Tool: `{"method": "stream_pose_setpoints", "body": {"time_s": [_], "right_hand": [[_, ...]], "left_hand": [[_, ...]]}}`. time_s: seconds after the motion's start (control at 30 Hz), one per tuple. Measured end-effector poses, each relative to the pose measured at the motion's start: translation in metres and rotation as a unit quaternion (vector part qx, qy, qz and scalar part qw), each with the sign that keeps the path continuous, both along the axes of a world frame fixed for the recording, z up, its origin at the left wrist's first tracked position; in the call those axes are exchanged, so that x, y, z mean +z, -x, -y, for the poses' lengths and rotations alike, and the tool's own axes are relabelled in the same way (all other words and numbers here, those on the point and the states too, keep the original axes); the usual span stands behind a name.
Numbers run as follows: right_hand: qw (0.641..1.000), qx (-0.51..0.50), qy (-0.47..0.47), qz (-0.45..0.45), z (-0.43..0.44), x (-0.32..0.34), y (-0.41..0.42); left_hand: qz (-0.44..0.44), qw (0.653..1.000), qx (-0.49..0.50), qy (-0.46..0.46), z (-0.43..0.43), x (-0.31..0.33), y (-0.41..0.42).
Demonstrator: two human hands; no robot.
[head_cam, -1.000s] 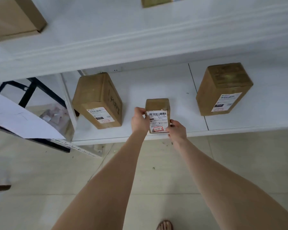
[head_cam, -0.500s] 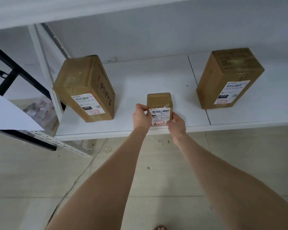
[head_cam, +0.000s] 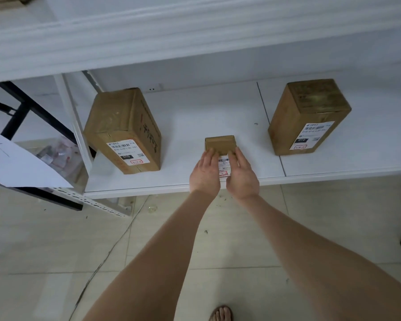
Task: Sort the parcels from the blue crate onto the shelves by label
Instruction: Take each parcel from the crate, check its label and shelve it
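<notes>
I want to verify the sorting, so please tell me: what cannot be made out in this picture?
- Head view: the label of the small parcel is mostly covered by the left hand and right hand.
- Head view: fine print on the left tall parcel and right tall parcel is too small; only "010" reads.
- Head view: the blue crate is out of frame.

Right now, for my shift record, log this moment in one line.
small parcel on shelf | left hand: straight fingers touch it | right hand: same | flanked: left tall parcel, right tall parcel
</notes>
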State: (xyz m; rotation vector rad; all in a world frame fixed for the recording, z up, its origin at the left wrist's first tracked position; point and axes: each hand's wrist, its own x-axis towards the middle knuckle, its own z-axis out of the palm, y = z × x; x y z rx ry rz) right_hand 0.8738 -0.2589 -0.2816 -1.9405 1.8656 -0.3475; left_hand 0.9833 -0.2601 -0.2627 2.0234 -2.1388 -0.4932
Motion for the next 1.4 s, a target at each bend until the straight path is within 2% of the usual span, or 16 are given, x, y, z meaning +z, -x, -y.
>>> {"method": "stream_pose_setpoints", "body": {"time_s": [0.1, 0.2, 0.93, 1.23, 1.4], "right_hand": [[0.997, 0.033, -0.041, -0.047, 0.001, 0.002, 0.002], [0.997, 0.029, -0.05, -0.046, 0.003, 0.0, 0.001], [0.998, 0.001, -0.061, -0.036, 0.065, -0.011, -0.008], [0.999, -0.01, -0.043, 0.003, 0.05, 0.005, 0.004], [0.995, -0.047, -0.084, -0.018, 0.015, 0.04, 0.027]], "left_hand": [[0.035, 0.997, 0.001, -0.071, -0.001, 0.001, -0.001], [0.037, 0.995, -0.001, -0.095, 0.003, 0.0, -0.003], [0.058, 0.994, 0.008, -0.089, 0.068, -0.006, -0.003], [0.09, 0.992, -0.002, -0.084, 0.055, 0.012, -0.001], [0.112, 0.985, -0.015, -0.129, 0.025, 0.048, 0.018]]}}
